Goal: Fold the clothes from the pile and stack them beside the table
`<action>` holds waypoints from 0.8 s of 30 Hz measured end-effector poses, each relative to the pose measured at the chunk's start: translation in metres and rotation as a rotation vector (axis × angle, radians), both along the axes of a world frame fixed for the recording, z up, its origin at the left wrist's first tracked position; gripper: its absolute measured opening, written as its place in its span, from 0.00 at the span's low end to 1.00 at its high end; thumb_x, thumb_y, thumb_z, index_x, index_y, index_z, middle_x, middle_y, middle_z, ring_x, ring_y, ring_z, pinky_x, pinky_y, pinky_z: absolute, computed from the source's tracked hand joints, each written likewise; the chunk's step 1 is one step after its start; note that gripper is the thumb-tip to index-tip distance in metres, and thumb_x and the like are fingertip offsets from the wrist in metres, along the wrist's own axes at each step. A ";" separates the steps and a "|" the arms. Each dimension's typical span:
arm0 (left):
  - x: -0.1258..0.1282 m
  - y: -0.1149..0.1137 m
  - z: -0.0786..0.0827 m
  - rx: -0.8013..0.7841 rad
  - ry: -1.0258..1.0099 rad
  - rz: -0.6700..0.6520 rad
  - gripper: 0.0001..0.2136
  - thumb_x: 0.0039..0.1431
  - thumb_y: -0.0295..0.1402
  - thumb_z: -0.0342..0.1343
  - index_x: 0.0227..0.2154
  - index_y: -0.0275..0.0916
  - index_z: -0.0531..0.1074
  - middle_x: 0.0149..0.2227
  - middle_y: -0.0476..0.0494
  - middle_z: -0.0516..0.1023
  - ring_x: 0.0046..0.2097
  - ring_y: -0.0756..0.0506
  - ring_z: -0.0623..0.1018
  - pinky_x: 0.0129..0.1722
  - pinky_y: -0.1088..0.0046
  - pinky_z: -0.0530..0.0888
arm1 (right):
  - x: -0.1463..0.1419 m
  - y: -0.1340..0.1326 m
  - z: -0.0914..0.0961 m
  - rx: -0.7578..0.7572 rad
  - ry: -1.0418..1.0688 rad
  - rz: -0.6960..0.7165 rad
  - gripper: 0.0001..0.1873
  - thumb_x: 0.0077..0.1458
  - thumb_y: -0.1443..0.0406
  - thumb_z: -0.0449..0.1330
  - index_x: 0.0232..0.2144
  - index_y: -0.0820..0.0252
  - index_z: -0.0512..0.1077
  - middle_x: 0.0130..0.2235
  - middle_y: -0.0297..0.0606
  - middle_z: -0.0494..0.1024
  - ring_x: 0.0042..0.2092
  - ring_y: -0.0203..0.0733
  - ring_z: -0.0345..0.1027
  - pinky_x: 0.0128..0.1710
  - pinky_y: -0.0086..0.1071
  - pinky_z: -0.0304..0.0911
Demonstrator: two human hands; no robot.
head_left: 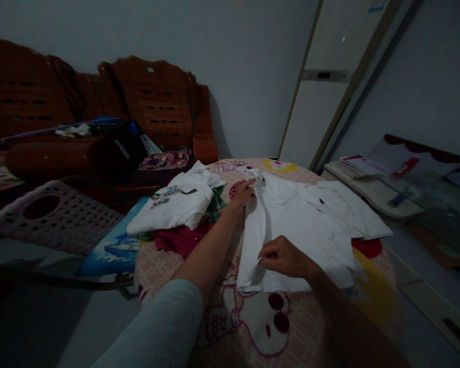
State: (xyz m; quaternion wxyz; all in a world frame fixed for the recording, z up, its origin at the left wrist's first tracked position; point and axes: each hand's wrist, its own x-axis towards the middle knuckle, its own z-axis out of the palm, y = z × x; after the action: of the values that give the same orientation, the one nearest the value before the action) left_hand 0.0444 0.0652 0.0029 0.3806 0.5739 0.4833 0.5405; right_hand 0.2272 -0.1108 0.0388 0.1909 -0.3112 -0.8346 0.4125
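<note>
A white collared shirt (299,225) lies spread on a round table covered with a pink patterned cloth (260,327). My left hand (244,193) reaches to its far left edge near the shoulder, fingers stretched out and touching the fabric. Closer to me, my right hand (283,257) pinches the shirt's left side near the hem, where the cloth is folded over in a strip. To the left sits a pile of clothes with a white printed shirt (180,197) on top and a dark red garment (182,239) underneath.
Wooden chairs (157,102) stand against the wall at the back left. A woven chair (61,214) with a blue cushion (118,243) is beside the table. On the right, a glass-topped stand (417,189) holds papers and a red item. A tall white cabinet-like unit (318,102) stands behind.
</note>
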 end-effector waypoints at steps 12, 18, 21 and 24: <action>0.015 0.009 -0.026 0.144 0.324 -0.237 0.28 0.59 0.26 0.50 0.64 0.37 0.60 0.68 0.40 0.57 0.68 0.43 0.57 0.68 0.63 0.54 | 0.030 0.015 0.000 -0.249 -0.179 0.064 0.12 0.51 0.65 0.58 0.19 0.65 0.73 0.18 0.31 0.69 0.21 0.29 0.56 0.21 0.24 0.49; 0.020 0.005 -0.030 0.203 0.628 -0.312 0.34 0.57 0.22 0.47 0.68 0.38 0.51 0.69 0.39 0.52 0.70 0.44 0.53 0.69 0.61 0.51 | 0.036 0.018 -0.002 -0.254 -0.217 0.036 0.17 0.53 0.62 0.58 0.16 0.65 0.71 0.17 0.33 0.71 0.19 0.30 0.59 0.20 0.23 0.50; 0.025 0.000 -0.033 0.209 0.718 -0.334 0.38 0.57 0.23 0.49 0.70 0.39 0.42 0.70 0.37 0.48 0.71 0.43 0.49 0.68 0.60 0.52 | 0.039 0.019 -0.002 -0.295 -0.246 0.016 0.23 0.56 0.55 0.57 0.17 0.65 0.73 0.15 0.34 0.70 0.17 0.29 0.59 0.18 0.23 0.50; 0.029 -0.009 -0.031 0.227 0.785 -0.328 0.43 0.58 0.28 0.52 0.70 0.40 0.32 0.70 0.33 0.46 0.70 0.39 0.50 0.66 0.57 0.55 | 0.041 0.019 0.000 -0.368 -0.280 0.008 0.26 0.58 0.50 0.56 0.24 0.67 0.77 0.13 0.32 0.67 0.15 0.29 0.56 0.16 0.23 0.48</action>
State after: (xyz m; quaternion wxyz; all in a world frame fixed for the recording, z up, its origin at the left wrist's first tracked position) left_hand 0.0733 0.0563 -0.0284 0.1836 0.8431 0.4311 0.2638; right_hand 0.2679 -0.0916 0.0383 0.0118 -0.3917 -0.7647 0.5115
